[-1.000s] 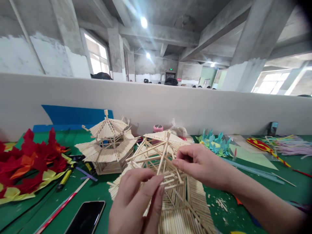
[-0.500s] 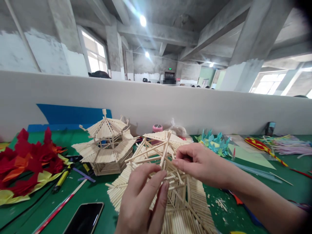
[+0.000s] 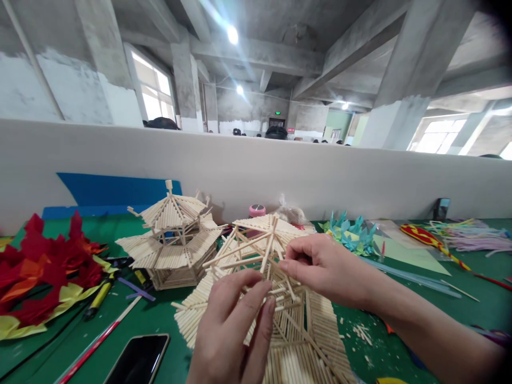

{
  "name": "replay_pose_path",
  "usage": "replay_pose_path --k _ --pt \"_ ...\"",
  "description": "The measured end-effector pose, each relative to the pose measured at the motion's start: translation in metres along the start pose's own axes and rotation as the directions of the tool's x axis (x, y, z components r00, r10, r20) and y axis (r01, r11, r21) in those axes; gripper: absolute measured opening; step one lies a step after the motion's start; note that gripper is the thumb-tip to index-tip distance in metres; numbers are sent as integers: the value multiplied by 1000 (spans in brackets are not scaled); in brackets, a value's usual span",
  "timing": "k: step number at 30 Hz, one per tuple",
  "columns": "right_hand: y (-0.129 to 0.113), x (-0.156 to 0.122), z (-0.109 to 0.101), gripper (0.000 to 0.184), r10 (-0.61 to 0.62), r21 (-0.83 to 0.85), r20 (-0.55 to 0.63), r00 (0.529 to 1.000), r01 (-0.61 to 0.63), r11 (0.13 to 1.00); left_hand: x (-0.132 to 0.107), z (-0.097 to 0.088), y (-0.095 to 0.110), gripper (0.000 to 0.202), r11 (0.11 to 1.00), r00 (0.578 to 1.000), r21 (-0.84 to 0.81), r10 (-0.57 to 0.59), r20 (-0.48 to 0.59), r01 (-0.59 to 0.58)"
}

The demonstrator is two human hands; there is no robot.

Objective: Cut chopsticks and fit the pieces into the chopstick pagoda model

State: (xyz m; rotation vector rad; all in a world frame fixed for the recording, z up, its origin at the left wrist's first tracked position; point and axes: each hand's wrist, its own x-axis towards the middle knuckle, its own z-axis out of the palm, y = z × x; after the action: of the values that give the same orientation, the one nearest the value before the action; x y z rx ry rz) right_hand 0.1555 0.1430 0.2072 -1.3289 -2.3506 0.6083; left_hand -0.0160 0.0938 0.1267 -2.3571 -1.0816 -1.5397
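Observation:
A pagoda model (image 3: 298, 365) built of thin wooden sticks stands in front of me, its upper roof (image 3: 256, 224) partly an open frame. My left hand (image 3: 236, 320) is at its near left side, fingers bent around the lower ends of the roof sticks; what lies between the fingertips is partly hidden. My right hand (image 3: 316, 261) reaches in from the right, with thumb and forefinger pinched at a thin stick on the roof frame. Behind to the left, a second stick pagoda (image 3: 176, 256) with a full roof stands upright.
Red paper petals (image 3: 36, 266) lie at the left, near a yellow marker (image 3: 96, 298). A phone (image 3: 138, 360) rests at the front left. Teal paper leaves (image 3: 348, 232), thin strips (image 3: 472, 237) and stick scraps (image 3: 362, 333) are on the right. A white partition (image 3: 320, 181) borders the green table.
The view has shifted very slightly. Both hands keep nearly the same places on the pagoda model, with little visible motion.

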Motion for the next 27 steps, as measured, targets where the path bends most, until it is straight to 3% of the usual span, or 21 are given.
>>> replay_pose_path --k 20,27 --pt "-1 2 5 25 -28 -39 -94 995 24 999 6 7 3 31 993 999 113 44 15 -45" --pt "-1 3 5 26 -34 -58 -117 993 27 998 8 13 2 34 986 998 163 54 -43 -47"
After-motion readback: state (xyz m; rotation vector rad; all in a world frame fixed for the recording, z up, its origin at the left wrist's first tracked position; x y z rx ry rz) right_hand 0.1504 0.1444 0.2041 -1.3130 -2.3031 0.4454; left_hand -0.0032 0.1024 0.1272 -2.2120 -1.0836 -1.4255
